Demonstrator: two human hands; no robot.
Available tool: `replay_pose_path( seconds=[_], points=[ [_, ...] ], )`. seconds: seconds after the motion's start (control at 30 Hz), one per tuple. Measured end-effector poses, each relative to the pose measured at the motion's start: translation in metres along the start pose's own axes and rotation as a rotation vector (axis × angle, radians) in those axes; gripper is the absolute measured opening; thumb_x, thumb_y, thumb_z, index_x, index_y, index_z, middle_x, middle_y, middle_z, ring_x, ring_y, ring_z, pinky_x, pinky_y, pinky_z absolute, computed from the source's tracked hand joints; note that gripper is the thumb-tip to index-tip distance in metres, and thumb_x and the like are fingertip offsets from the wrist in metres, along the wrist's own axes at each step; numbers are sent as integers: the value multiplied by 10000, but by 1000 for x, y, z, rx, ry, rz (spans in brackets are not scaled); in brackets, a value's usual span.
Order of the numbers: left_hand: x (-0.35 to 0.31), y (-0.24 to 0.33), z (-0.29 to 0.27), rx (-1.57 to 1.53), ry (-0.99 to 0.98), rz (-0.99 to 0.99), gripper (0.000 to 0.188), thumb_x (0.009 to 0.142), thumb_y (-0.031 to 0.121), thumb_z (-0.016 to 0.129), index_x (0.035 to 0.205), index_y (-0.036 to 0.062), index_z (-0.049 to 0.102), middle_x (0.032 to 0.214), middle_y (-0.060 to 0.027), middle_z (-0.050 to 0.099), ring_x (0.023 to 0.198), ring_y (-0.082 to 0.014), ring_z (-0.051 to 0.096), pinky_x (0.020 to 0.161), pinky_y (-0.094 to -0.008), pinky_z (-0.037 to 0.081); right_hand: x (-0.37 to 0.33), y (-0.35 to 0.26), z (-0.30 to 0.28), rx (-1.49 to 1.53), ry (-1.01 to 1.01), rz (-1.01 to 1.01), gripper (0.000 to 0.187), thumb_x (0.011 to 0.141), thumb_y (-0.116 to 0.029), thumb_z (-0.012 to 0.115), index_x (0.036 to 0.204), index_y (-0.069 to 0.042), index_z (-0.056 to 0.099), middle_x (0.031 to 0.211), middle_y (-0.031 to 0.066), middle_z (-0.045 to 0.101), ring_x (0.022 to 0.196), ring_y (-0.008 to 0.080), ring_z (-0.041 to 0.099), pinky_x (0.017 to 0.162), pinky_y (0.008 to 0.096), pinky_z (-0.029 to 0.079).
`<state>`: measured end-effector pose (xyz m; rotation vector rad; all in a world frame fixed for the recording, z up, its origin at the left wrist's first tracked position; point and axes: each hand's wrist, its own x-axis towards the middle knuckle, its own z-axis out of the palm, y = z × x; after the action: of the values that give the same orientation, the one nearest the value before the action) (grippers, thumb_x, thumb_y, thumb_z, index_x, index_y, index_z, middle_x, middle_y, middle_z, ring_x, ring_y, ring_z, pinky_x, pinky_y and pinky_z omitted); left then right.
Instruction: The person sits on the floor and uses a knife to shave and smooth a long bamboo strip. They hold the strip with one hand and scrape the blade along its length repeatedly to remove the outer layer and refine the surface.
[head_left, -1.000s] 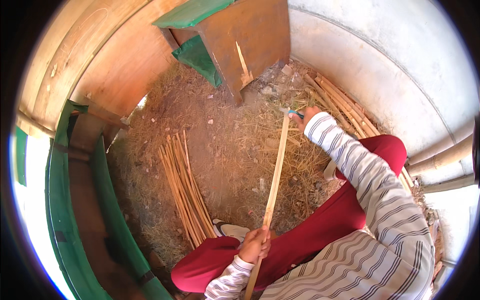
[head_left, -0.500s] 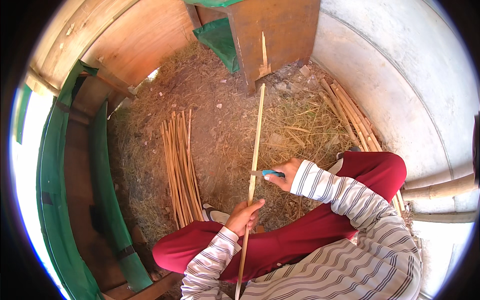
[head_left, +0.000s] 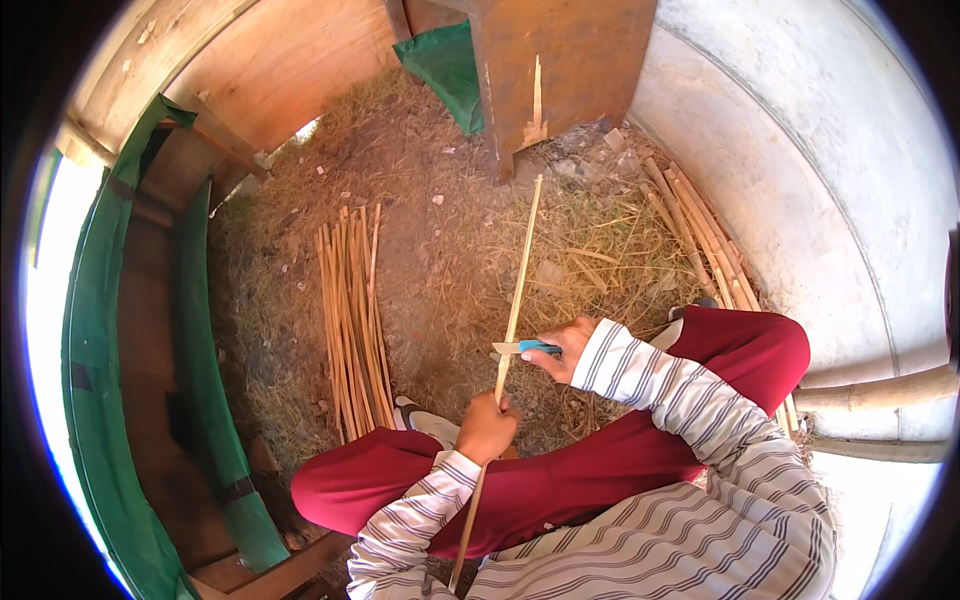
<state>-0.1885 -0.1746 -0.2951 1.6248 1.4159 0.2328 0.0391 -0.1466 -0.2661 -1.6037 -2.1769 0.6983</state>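
My left hand (head_left: 488, 428) is closed around a long, thin bamboo strip (head_left: 520, 285), above my folded legs in dark red trousers. The strip slants up and away from me, its far tip over the straw. In my right hand (head_left: 568, 350) is a utility knife (head_left: 530, 347) with a blue handle, its flat blade pointing left. The blade lies across the strip, a short way beyond my left hand. Whether its edge bites into the strip I cannot tell.
A bundle of bamboo strips (head_left: 352, 325) lies on the ground to the left. More split pieces (head_left: 712, 235) lie along the pale curved wall (head_left: 790, 170) at right. Straw (head_left: 595, 240) covers the soil ahead. A brown wooden panel (head_left: 570, 65) stands at the back; green sheeting (head_left: 225, 390) runs along the left.
The strip's far end has swung a little to the right. My left hand's fingers have closed over the strip, its thumb no longer stretched out. The knife has shifted slightly left.
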Motion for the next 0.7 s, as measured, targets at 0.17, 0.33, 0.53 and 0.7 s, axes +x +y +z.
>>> replay_pose_path(
  seconds=[0.17, 0.33, 0.53, 0.7],
  points=[
    [-2, -11, 1, -17, 37, 14, 193, 752, 60, 596, 651, 3, 442, 550, -144, 444, 557, -249, 479, 527, -410, 394, 8, -4, 3, -58, -9, -38, 433, 936, -481, 547, 948, -91, 735, 506, 118, 568, 422, 252, 575, 426, 379, 476],
    [-36, -19, 22, 28, -162, 22, 129, 758, 92, 585, 678, 15, 520, 585, -176, 531, 582, -325, 587, 562, -414, 445, 39, 63, -38, 232, 24, 826, 534, 960, -532, 475, 918, -61, 723, 490, 103, 561, 416, 227, 552, 434, 378, 495],
    [-28, -8, -7, -270, -204, -65, 209, 763, 85, 597, 618, 42, 452, 543, -43, 430, 531, -127, 425, 495, -344, 380, 21, 21, -64, 53, 111, 406, 528, 963, -523, 489, 864, -60, 723, 426, 54, 464, 369, 172, 453, 395, 377, 442],
    [-13, -4, -11, -238, -140, -20, 261, 771, 39, 586, 619, 53, 374, 566, -3, 400, 511, -103, 366, 457, -309, 325, -10, -12, 3, 117, -6, 8, 388, 947, -417, 570, 988, -66, 731, 517, 124, 577, 436, 232, 589, 426, 359, 480]
  ],
)
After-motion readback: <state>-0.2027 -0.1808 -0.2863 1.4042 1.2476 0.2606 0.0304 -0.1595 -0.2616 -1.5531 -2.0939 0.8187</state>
